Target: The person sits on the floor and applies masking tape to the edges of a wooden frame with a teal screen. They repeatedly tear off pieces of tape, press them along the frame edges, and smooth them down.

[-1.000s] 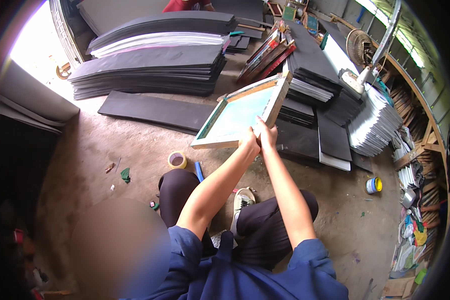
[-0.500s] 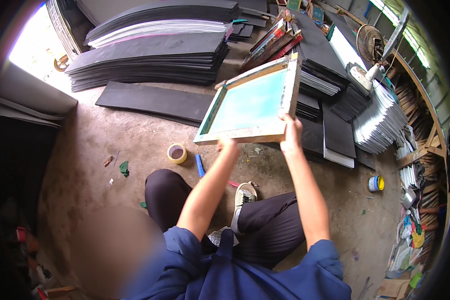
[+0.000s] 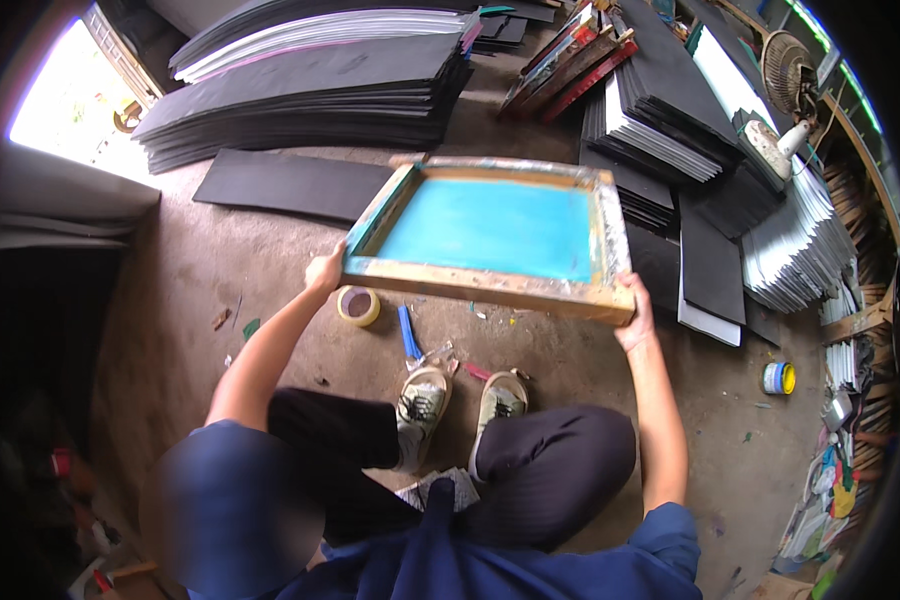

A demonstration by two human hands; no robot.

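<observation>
Frame: wooden screen frame with a blue mesh panel, held level above the concrete floor, in front of the crouching person's knees.
Left hand: left hand clamped on the near left corner of the frame.
Right hand: right hand clamped on the near right corner, well apart from the other.
Handling: probably light for its size, stiff in the wood, easily torn in the stretched mesh; best held by the wooden bars only, one hand at each side, never on the blue panel.
Floor items: roll of tape and blue tool just below the near bar; small blue and yellow tub to the right.
Surroundings: stack of dark sheets far left; single dark sheet flat beside it; more stacked sheets far right.
</observation>
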